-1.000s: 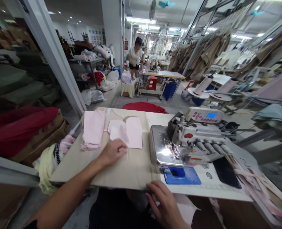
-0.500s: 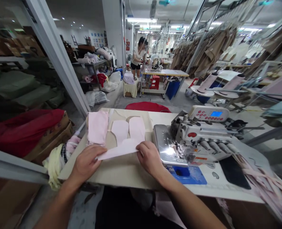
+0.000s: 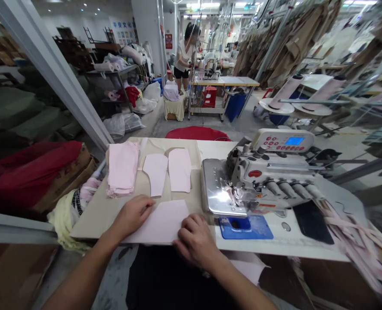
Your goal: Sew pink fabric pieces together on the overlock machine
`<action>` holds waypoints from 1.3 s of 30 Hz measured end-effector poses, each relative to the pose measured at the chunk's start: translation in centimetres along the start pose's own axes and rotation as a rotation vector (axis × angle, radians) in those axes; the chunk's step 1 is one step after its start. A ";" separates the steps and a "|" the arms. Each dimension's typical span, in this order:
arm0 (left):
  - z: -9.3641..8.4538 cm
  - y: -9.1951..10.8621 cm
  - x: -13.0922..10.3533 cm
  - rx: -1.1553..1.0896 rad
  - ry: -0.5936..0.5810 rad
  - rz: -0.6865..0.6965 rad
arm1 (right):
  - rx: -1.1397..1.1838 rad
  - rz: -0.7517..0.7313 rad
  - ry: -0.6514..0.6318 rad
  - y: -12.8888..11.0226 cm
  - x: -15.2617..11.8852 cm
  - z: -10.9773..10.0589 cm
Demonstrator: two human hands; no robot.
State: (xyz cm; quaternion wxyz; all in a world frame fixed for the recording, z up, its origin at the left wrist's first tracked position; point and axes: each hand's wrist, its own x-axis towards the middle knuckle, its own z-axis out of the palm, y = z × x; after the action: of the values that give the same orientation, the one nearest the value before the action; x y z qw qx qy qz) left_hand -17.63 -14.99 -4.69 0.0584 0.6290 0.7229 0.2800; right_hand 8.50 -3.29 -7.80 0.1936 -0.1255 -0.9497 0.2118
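Note:
A pale pink fabric piece [image 3: 161,224] lies nearly flat on the table at its front edge, between my two hands. My left hand [image 3: 135,216] is closed at the left side of this piece, its fingertips pressed together on the cloth. At the opposite side, my right hand [image 3: 195,239] has its fingers curled on the right edge near the table's front. Just beyond lie two smaller cut pieces, a left one [image 3: 155,172] and a right one [image 3: 179,170], side by side. To their left is a stack of pink fabric pieces [image 3: 122,168].
An overlock sewing machine [image 3: 258,172] with a shiny metal plate stands right of my hands. Near it are a blue tray [image 3: 245,227] and a dark phone-like slab [image 3: 312,221]. A metal post [image 3: 53,71] rises at the left. Across the aisle a person [image 3: 184,58] stands by another machine.
Both hands have drawn the fabric piece toward me and lowered it onto the table; it was held stretched over the smaller pieces, which now show fully. The camera view has shifted slightly.

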 end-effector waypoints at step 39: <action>1.7 5.6 17.7 -0.137 0.219 -0.011 | 0.361 0.092 0.207 1.4 -0.6 0.1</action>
State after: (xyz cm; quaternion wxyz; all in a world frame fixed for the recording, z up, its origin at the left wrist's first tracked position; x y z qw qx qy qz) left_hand -15.48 2.51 1.27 0.0234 0.5852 0.7074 0.3957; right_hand 9.23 -2.28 -8.67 0.2996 -0.1530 -0.8646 0.3733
